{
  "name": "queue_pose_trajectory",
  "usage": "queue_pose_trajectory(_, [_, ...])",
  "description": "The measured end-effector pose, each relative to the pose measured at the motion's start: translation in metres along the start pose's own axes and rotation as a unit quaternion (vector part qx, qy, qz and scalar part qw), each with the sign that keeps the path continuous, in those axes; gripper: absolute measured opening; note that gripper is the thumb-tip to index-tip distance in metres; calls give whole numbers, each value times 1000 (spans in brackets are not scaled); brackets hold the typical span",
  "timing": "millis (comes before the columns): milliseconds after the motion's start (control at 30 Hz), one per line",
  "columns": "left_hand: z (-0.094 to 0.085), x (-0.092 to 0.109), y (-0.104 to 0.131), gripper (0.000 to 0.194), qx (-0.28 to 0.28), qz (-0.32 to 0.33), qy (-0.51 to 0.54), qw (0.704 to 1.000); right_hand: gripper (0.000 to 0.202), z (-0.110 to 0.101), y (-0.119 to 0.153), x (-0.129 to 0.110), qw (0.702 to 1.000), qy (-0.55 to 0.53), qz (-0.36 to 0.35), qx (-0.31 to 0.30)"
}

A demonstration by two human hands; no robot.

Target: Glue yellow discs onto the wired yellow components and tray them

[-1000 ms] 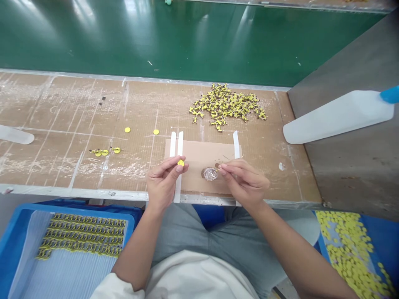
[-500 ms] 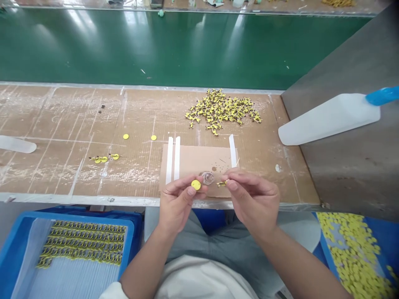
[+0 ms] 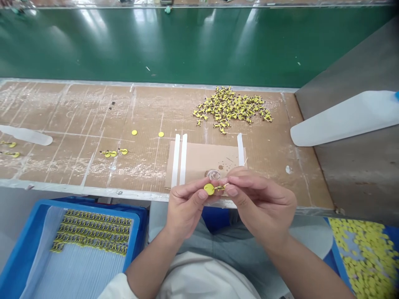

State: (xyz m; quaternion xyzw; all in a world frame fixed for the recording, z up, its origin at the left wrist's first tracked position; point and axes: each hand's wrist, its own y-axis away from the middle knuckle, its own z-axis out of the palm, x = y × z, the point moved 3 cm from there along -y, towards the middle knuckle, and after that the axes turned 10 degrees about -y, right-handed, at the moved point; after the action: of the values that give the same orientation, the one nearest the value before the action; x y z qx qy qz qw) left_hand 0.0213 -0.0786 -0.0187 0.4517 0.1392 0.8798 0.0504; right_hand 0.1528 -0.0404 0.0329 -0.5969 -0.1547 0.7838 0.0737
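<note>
Between the thumb and fingers of my left hand is a round yellow disc, its flat face turned up. My right hand pinches a small yellow and dark figurine, whose end meets or nearly touches the disc's right edge. Both hands are held over the front edge of a cardboard pad with white tape strips. Just behind the fingertips, a small clear round dish sits on the pad. Further back lies a heap of similar yellow figurines.
Two loose discs and several figurines on discs lie to the left. A blue crate at lower left holds rows of assembled pieces. Yellow discs fill a container at lower right. A metal panel stands right, beside a white bottle-like object.
My hands have come together, bringing the figurine up to the disc. The camera view has shifted slightly, so the bench appears further right and more of its left side shows.
</note>
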Motion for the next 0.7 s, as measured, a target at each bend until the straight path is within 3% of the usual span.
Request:
queue_pose_trajectory(100, [1, 0, 0, 20, -20, -3, 8, 1000, 27, 0, 0, -2, 1000, 22, -9, 4])
queue_pose_trajectory(700, [5, 4, 1, 18, -14, -6, 34, 999, 38, 2, -4, -7, 996, 44, -65, -43])
